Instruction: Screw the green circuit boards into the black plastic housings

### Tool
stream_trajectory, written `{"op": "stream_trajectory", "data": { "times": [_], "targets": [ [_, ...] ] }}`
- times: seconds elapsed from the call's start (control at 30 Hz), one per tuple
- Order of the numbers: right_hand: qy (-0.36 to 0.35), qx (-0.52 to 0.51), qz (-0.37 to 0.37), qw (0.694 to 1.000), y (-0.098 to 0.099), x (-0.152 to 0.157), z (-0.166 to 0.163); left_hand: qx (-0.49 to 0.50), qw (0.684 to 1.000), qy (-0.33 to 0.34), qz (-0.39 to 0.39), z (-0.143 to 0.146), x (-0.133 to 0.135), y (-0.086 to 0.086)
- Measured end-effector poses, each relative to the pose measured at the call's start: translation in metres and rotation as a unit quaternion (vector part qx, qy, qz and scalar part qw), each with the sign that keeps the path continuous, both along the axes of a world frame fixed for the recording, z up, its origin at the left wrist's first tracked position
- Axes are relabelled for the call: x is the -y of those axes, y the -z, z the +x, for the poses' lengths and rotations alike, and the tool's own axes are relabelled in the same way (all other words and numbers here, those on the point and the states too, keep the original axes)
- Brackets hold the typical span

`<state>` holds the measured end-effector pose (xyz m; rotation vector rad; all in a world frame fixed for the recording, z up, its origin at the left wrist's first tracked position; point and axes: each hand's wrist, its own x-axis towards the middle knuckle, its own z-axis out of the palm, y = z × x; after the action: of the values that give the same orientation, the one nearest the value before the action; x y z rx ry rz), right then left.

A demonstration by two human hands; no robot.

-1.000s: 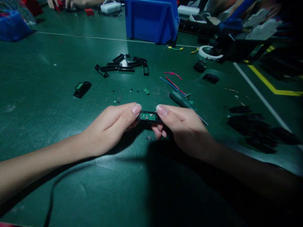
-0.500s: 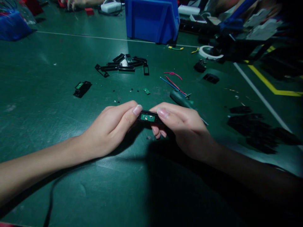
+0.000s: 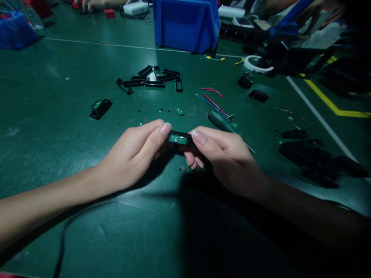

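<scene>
Between my two hands is a small black plastic housing [image 3: 189, 138] with a green circuit board [image 3: 178, 139] set into its opening. My left hand [image 3: 136, 154] pinches its left end, thumb on top. At the right end my right hand [image 3: 228, 158] grips it with the thumb, its other fingers curled beneath. Beyond my hands lies a loose green circuit board [image 3: 179, 111]. A similar black housing with a board in it [image 3: 100, 109] rests to the left. Several empty black frames [image 3: 154, 83] lie in a loose pile farther back.
A screwdriver with a green handle [image 3: 222, 121] lies just beyond my right hand, beside red and blue wires [image 3: 213, 103]. Dark plastic parts [image 3: 313, 154] are heaped at right. A blue bin [image 3: 185, 27] stands at the back. Another person's hand [image 3: 94, 4] shows at the top left.
The housing has shifted slightly left and away from me, and my left thumb has moved with it. My right hand stays almost in place, still holding its end.
</scene>
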<state>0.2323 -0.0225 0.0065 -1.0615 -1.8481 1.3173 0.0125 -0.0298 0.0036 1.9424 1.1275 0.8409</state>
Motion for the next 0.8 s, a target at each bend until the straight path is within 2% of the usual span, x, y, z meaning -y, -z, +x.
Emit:
{"op": "stream_trajectory", "data": {
  "times": [0.37,0.8],
  "targets": [
    [-0.007,0.028,0.031,0.999,0.0009,-0.0006,0.0011,0.01,1.0,0.007,-0.009,0.0,-0.0001,-0.0002],
    [-0.014,0.039,0.023,0.999,0.0019,-0.001,0.0017,0.041,0.998,0.01,-0.057,0.0,-0.0022,-0.0015]
  ]
}}
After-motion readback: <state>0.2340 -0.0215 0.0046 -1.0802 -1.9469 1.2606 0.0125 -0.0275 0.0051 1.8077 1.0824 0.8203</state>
